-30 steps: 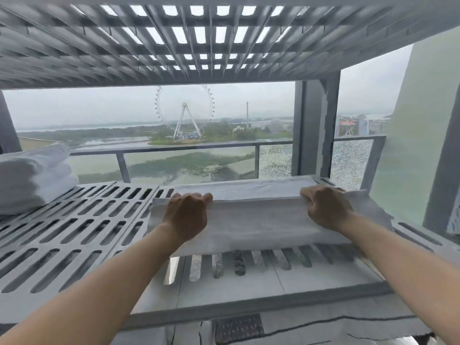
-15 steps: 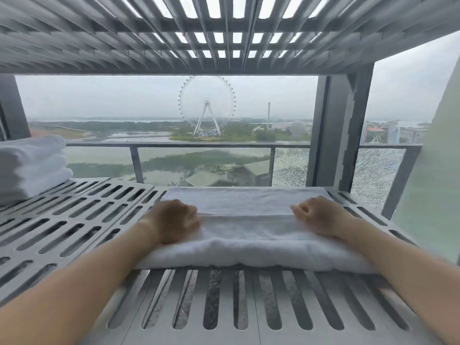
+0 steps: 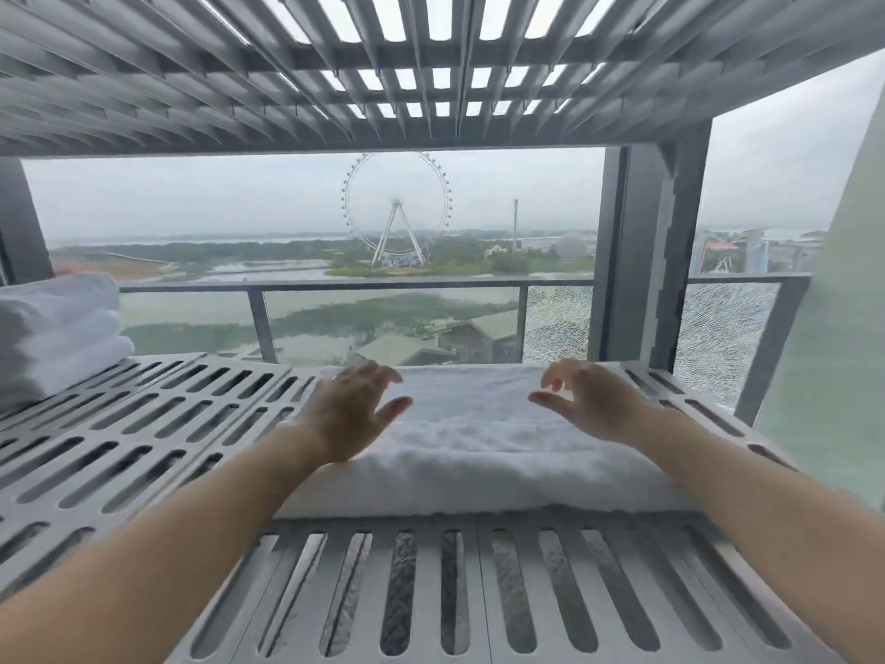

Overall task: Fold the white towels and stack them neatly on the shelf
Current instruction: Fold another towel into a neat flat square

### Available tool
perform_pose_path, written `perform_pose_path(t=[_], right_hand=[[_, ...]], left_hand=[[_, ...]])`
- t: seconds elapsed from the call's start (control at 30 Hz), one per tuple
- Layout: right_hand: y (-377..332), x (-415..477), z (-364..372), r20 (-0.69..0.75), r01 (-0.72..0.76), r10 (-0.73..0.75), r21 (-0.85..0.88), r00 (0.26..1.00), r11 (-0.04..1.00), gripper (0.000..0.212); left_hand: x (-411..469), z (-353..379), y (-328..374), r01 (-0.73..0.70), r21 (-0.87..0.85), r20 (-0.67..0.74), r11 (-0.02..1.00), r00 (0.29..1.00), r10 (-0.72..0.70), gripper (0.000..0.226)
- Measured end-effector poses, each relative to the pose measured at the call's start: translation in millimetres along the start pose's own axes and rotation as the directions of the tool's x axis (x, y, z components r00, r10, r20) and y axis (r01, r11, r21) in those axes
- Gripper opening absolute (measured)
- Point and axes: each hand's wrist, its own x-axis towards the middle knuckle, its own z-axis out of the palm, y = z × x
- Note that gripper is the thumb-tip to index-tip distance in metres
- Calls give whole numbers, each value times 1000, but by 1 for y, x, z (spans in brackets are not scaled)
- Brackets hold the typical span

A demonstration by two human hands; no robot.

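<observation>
A folded white towel [image 3: 471, 452] lies flat on the slotted grey shelf [image 3: 143, 424], right of the middle, its thick fold facing me. My left hand [image 3: 352, 412] hovers over the towel's left end, fingers spread and holding nothing. My right hand [image 3: 591, 402] hovers over the right part, fingers apart and curled, also holding nothing. A stack of folded white towels [image 3: 57, 335] sits at the far left of the same shelf.
Another slotted shelf [image 3: 383, 64] hangs close overhead. A dark upright post [image 3: 641, 261] stands at the back right, another at the far left. Behind the shelf a railing with glass panels [image 3: 383, 318] shows a view with a Ferris wheel.
Both hands were shut on the towel while laying it on the shelf. They have let go, opened, and lifted slightly above it. The view has moved closer to the shelf.
</observation>
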Motion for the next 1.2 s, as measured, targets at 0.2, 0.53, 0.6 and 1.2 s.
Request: perform_pose_path(t=[0.2,0.53,0.6,1.2], right_hand=[[-55,-30,10,168,208,-238,179,957,962,63],[-27,-88,-12,318,100,-108,44,942,994,77],[-18,-103,-21,237,100,-100,12,966,995,78],[22,-131,-47,47,-48,57,-168,997,985,22]], left_hand=[[-25,7,46,-193,-394,286,898,903,320,59],[-49,4,39,-264,-274,240,925,912,332,70],[-51,2,45,-326,-227,153,918,919,364,66],[-28,0,102,-475,-157,194,866,845,499,71]])
